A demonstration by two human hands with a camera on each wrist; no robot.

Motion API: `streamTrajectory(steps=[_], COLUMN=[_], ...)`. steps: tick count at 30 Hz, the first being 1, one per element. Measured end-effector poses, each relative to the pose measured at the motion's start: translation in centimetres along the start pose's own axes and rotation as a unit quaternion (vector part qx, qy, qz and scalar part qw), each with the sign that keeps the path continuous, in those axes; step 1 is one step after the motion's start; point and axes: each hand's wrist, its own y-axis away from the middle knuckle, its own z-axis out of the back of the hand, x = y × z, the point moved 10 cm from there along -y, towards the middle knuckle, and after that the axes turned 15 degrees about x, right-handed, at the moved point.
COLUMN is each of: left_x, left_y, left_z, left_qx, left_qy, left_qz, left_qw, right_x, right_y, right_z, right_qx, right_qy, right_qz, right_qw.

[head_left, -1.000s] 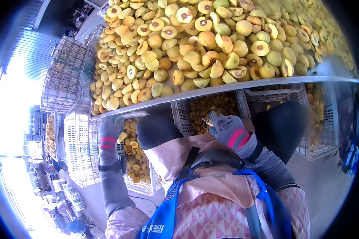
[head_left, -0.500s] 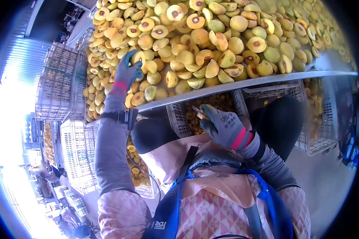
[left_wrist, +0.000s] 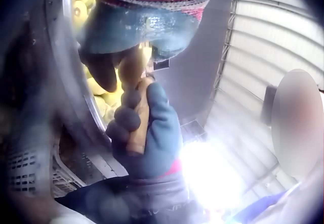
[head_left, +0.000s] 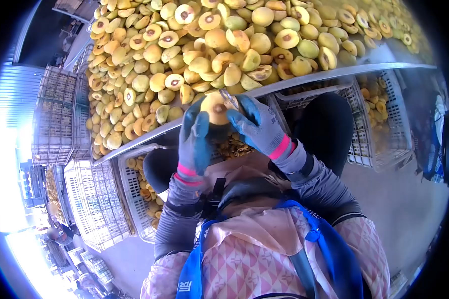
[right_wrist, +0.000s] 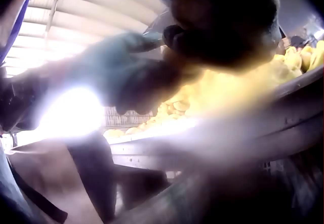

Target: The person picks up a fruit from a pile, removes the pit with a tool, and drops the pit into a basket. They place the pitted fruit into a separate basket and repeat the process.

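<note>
Just over the table's front edge, my gloved left hand (head_left: 193, 137) holds a yellow peach half (head_left: 212, 110), its cut face with the brown centre turned up. My right hand (head_left: 260, 124), gloved too, grips a small pitting tool by its wooden handle (left_wrist: 141, 115). The tool's metal end (head_left: 229, 99) lies against the peach half. Both hands are close together at the fruit. In the left wrist view the left hand (left_wrist: 144, 29) is above and the right hand (left_wrist: 161, 128) below, fingers curled round the handle. The right wrist view is blurred.
A large heap of peach halves (head_left: 149, 65) covers the metal-edged table (head_left: 329, 77). Below the edge stand crates of fruit, one at the left knee (head_left: 129, 184) and one at the right (head_left: 356, 134). Stacked white crates (head_left: 92, 204) stand at the left.
My left hand reached up onto the heap and came back with a peach half to the right hand. The right hand rose with the tool to meet it. The head view has shifted.
</note>
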Motion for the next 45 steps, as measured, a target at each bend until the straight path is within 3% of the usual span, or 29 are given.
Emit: streamTrajectory(steps=[2, 3, 4, 5, 6, 8, 10, 13, 15, 16, 17, 19, 20, 22, 26, 28, 29, 31, 34, 38, 40, 41, 43, 44, 45], left_x=[1.4, -0.6, -3.2, -5.0, -4.3, -3.6, -4.6, -4.8, -5.0, -4.5, -4.5, -6.0, -6.0, -6.6, -6.3, -7.0, -6.7, -5.4, -5.5, -5.9, -6.1, -6.1, -6.0, -5.9, -5.7], left_y=[0.7, -0.5, -0.6, 0.4, 0.7, 0.9, -0.1, -0.3, 0.3, 0.3, 0.3, 0.7, 0.7, 1.3, 1.4, 1.6, 1.6, 1.0, 0.8, 0.8, 1.1, 1.1, 1.0, 1.1, 1.0], left_z=[0.0, 0.9, -1.8, -5.4, -5.1, -0.9, -2.1, -2.2, -1.8, -1.1, -1.2, -3.4, -3.6, -5.0, -4.7, -6.7, -6.4, -2.7, -2.6, -2.9, -3.6, -3.5, -3.9, -3.8, -3.4], left_qx=[0.001, 0.057, 0.121, 0.177, 0.176, 0.04, 0.032, 0.008, -0.037, -0.056, -0.055, -0.056, -0.056, -0.077, -0.097, -0.078, -0.079, -0.092, -0.074, -0.061, -0.066, -0.066, -0.061, -0.061, -0.049], left_qy=[0.154, -0.304, -0.494, -0.655, -0.657, -0.516, -0.484, -0.449, -0.45, -0.382, -0.382, -0.562, -0.56, -0.619, -0.59, -0.68, -0.68, -0.478, -0.511, -0.539, -0.608, -0.608, -0.657, -0.657, -0.627], left_qz=[0.122, 0.178, 0.049, -0.082, -0.08, -0.046, -0.062, -0.071, -0.124, -0.125, -0.123, -0.158, -0.158, -0.207, -0.174, -0.207, -0.206, -0.161, -0.149, -0.121, -0.145, -0.146, -0.142, -0.142, -0.128], left_qw=[0.981, 0.934, 0.86, 0.73, 0.729, 0.855, 0.872, 0.891, 0.883, 0.914, 0.914, 0.81, 0.811, 0.754, 0.783, 0.699, 0.699, 0.858, 0.843, 0.832, 0.778, 0.778, 0.738, 0.738, 0.767], right_x=[-0.4, 1.0, 2.4, 3.8, 3.5, 3.8, 3.1, 2.9, 2.9, 2.9, 3.0, 3.3, 3.3, 3.3, 3.9, 4.1, 4.0, 4.0, 3.4, 3.7, 3.5, 3.3, 3.2, 3.4, 3.7], right_y=[0.2, 0.4, 0.6, 1.1, 1.4, 1.7, 1.9, 2.0, 1.9, 1.9, 1.8, 1.8, 1.9, 2.0, 2.2, 2.2, 2.3, 2.4, 2.3, 2.5, 2.6, 2.6, 2.6, 2.7, 2.8], right_z=[0.1, -0.2, -0.9, -1.6, -1.6, -1.1, -1.0, -1.9, -2.3, -2.4, -2.5, -2.5, -2.4, -2.4, -2.8, -3.0, -3.1, -3.3, -3.6, -3.9, -3.9, -4.0, -4.0, -4.1, -4.1], right_qx=[0.0, -0.015, -0.028, -0.04, -0.057, -0.055, -0.05, -0.049, -0.056, -0.057, -0.06, -0.062, -0.06, -0.057, -0.05, -0.046, -0.043, -0.041, -0.015, -0.006, -0.003, 0.006, 0.015, 0.012, 0.01], right_qy=[0.028, 0.104, 0.178, 0.25, 0.265, 0.229, 0.192, 0.251, 0.236, 0.236, 0.231, 0.228, 0.222, 0.216, 0.239, 0.25, 0.263, 0.276, 0.3, 0.282, 0.272, 0.275, 0.279, 0.29, 0.3], right_qz=[-0.013, 0.047, 0.108, 0.17, 0.157, 0.112, 0.066, 0.075, 0.104, 0.102, 0.106, 0.11, 0.102, 0.092, 0.094, 0.098, 0.099, 0.099, 0.072, 0.119, 0.121, 0.114, 0.107, 0.114, 0.121], right_qw=[1.0, 0.993, 0.978, 0.952, 0.95, 0.965, 0.978, 0.964, 0.964, 0.965, 0.965, 0.965, 0.968, 0.97, 0.965, 0.962, 0.959, 0.955, 0.951, 0.952, 0.955, 0.955, 0.954, 0.95, 0.946])
